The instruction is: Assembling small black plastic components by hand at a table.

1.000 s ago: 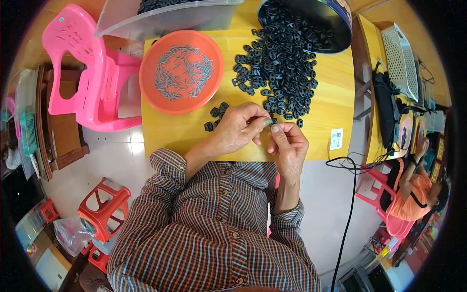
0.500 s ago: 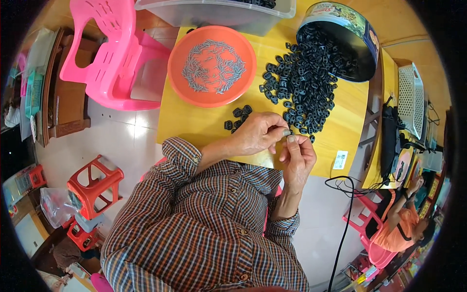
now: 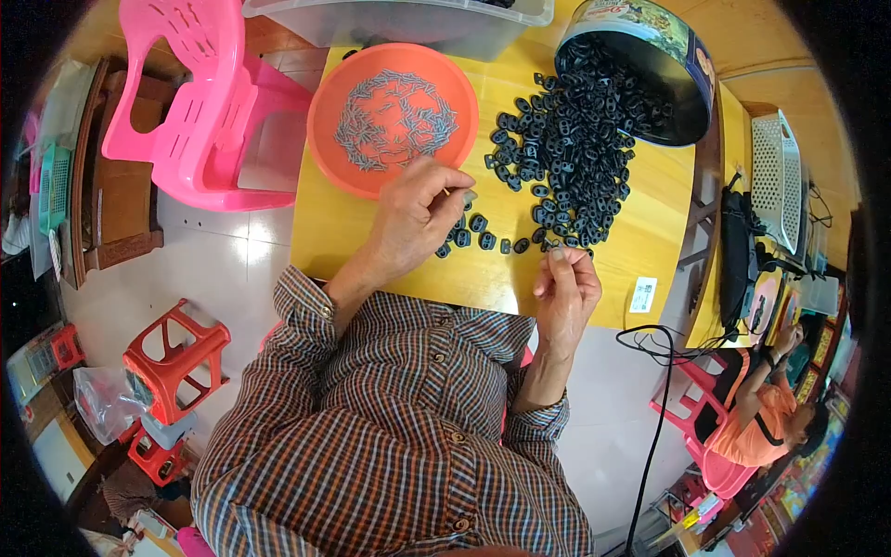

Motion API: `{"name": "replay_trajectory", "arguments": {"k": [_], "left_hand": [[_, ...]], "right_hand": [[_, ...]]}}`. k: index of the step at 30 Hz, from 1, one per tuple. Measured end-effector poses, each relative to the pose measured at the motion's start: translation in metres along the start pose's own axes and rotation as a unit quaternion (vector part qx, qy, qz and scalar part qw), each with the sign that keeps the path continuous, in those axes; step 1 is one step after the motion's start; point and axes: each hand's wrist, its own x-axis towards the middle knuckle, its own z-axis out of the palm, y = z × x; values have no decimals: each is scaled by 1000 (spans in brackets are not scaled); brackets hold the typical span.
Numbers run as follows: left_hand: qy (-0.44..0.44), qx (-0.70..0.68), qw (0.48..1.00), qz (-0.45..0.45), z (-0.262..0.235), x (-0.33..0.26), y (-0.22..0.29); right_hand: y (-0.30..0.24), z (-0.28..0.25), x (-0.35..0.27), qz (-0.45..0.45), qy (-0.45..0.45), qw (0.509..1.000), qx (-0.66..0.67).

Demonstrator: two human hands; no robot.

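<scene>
My left hand (image 3: pixel 422 218) hovers between the orange bowl and a small group of black pieces (image 3: pixel 461 238); its thumb and forefinger are slightly apart with nothing visible between them. Small grey metal pins (image 3: pixel 399 116) lie in the round orange bowl (image 3: pixel 327 153). At the near edge of a large heap of black, oval, two-holed plastic pieces (image 3: pixel 566 158), my right hand (image 3: pixel 566 288) has thumb and forefinger pinched together. What that pinch holds is too small to make out. The heap spills from a round tin (image 3: pixel 687 70) lying on its side.
A clear plastic bin (image 3: pixel 408 32) stands at the back of the yellow table (image 3: pixel 640 204). A white label (image 3: pixel 643 295) lies near the right edge, above a black cable (image 3: pixel 661 408). Pink chair (image 3: pixel 200 130) and red stool (image 3: pixel 176 357) stand left. Another person (image 3: pixel 766 418) sits far right.
My hands were together over a small black piece. The left has since moved away up and left towards the bowl, while the right stays by the heap. The view has shifted slightly.
</scene>
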Motion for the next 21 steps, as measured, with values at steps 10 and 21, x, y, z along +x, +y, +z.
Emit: {"name": "replay_trajectory", "arguments": {"k": [10,21], "left_hand": [[70,212,954,202,3,16,3],[-4,330,911,249,32,30,10]], "right_hand": [[0,-1,2,1,9,1000,14],[-3,0,2,-1,6,1000,2]]}}
